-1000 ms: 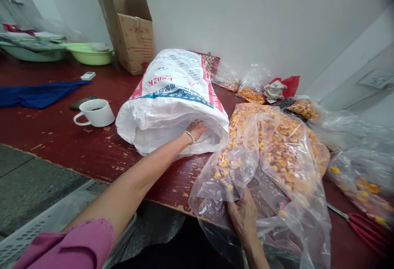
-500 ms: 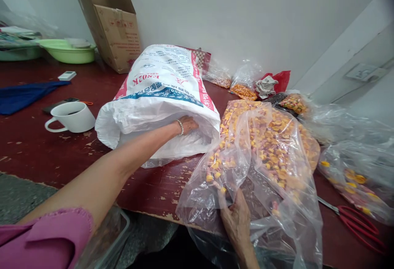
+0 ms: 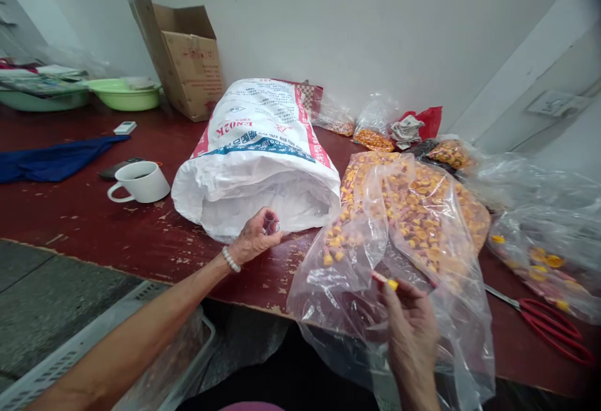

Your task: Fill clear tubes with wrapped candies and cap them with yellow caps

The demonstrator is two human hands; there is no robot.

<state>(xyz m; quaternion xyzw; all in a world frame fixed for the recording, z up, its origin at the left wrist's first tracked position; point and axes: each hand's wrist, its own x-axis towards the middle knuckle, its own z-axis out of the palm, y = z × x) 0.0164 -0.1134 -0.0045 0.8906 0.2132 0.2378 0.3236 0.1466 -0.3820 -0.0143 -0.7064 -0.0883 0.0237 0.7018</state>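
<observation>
My left hand [image 3: 255, 235], with a beaded bracelet at the wrist, is closed around small clear round pieces [image 3: 271, 223] just in front of the mouth of a white printed sack [image 3: 263, 166]. The sack lies on its side, its opening facing me. At the right, my right hand [image 3: 412, 320] pinches a small yellow-capped piece [image 3: 391, 284] with a reddish stem. It is above the open edge of a large clear plastic bag [image 3: 347, 273]. Many yellow and reddish pieces [image 3: 417, 204] fill the far part of that bag.
A white mug [image 3: 145, 184] stands left of the sack, near a blue cloth [image 3: 61, 155]. Red-handled scissors [image 3: 551, 329] lie at the right beside another clear bag [image 3: 544, 267]. Behind are a cardboard box [image 3: 192, 72], a green basin [image 3: 124, 96] and small filled bags [image 3: 373, 138].
My left hand has come out of the sack, now with clear round pieces in it. My right hand has moved right and up and now holds a yellow-capped piece. The view has shifted slightly.
</observation>
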